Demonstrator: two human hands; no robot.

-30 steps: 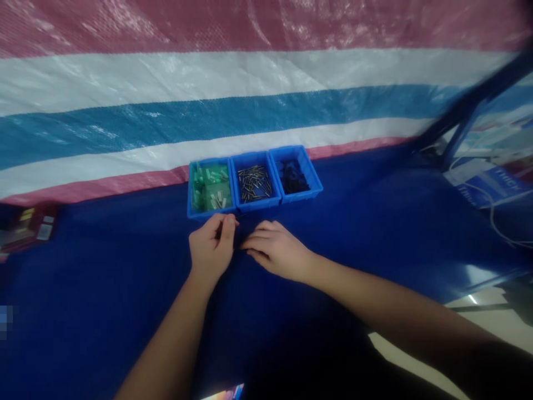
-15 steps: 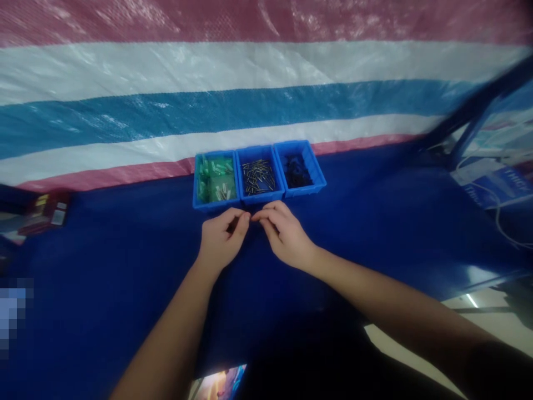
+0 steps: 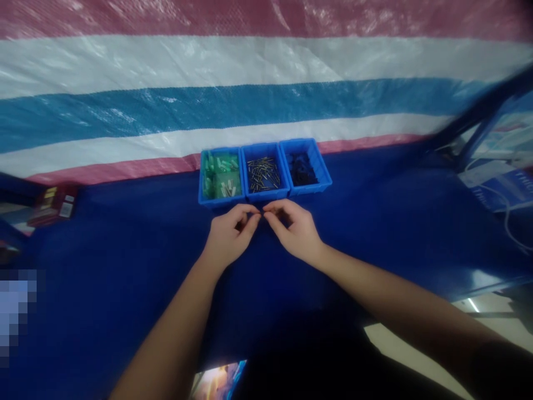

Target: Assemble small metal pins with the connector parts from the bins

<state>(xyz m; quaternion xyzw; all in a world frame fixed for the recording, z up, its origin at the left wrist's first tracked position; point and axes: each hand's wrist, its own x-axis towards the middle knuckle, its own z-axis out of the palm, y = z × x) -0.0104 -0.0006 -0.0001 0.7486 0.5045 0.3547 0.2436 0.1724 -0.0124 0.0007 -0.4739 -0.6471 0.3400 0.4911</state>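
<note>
My left hand [image 3: 231,232] and my right hand [image 3: 293,230] meet almost fingertip to fingertip over the blue tabletop [image 3: 158,278]. Each has thumb and index finger in a pinch; whatever sits between the tips is too small to make out. Just beyond them stand three blue bins in a row. The left bin [image 3: 202,189] holds green bags and some pale pieces [image 3: 228,188]. Thin metal pins [image 3: 263,171] with a brassy look lie loose in the middle bin [image 3: 266,195]. Dark small parts [image 3: 302,169] fill part of the right bin [image 3: 320,186].
A striped plastic sheet [image 3: 250,61] hangs behind the table. To the left lies a dark red box [image 3: 56,205]. At the right are a blue-and-white package [image 3: 506,186], a white cable [image 3: 508,219] and a dark frame post [image 3: 478,122]. A lit screen [image 3: 219,380] shows at the bottom.
The view has shifted slightly, so the bins and hands appear further right. My right fingers have gone from nearly straight to a rounder pinch, still close to the left fingertips.
</note>
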